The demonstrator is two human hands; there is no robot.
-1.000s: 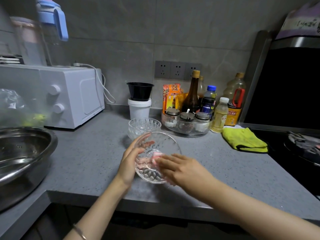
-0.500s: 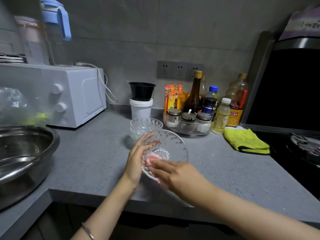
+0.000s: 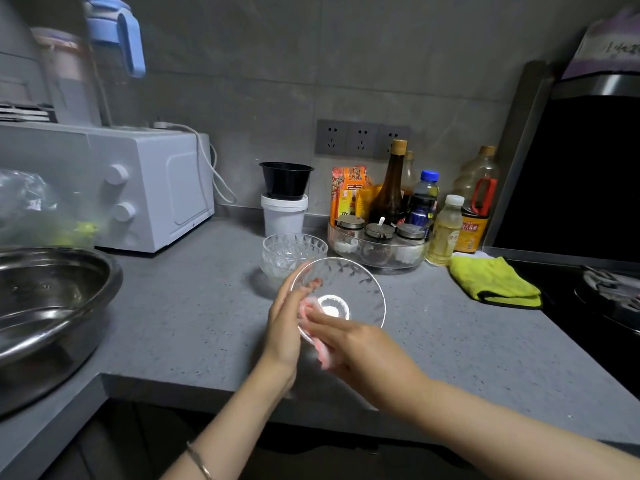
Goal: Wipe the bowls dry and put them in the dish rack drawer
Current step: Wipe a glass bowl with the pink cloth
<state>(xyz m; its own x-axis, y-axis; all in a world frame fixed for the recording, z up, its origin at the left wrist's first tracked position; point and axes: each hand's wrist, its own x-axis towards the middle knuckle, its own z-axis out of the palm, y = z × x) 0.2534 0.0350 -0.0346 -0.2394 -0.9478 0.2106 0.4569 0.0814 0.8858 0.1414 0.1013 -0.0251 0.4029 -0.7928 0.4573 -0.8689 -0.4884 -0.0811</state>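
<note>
A: Item one, nearest?

B: Left hand (image 3: 284,327), grip closed round the rim of a clear glass bowl (image 3: 349,289), which is held tilted just above the surface (image 3: 194,306). Right hand (image 3: 363,351), grip on a pink cloth (image 3: 320,355) pressed to the glass near the base.

A: Status of that bowl?

B: Wiping in progress, by my reading. Not racked.

A: Next item back?

B: Second glass bowl (image 3: 294,249), cut pattern, upright on the surface just behind the first, touched by neither hand. Likely awaiting its wipe; wet or dry cannot be told.

A: The dish rack drawer?

B: Not in view. Both bowls remain to be put away.

A: Side items?

B: Steel basin (image 3: 52,306) at left; yellow cloth (image 3: 491,278) at right, unused.

A: Rear row, with any writing?

B: Round tray (image 3: 377,258) of lidded jars. Orange packet (image 3: 348,195) with red and yellow characters, too blurred to read. Oil bottle (image 3: 474,216), brown label with characters, likewise unreadable. Blue-capped bottle (image 3: 424,199), label indistinct. White oven (image 3: 149,188), no marking visible.
</note>
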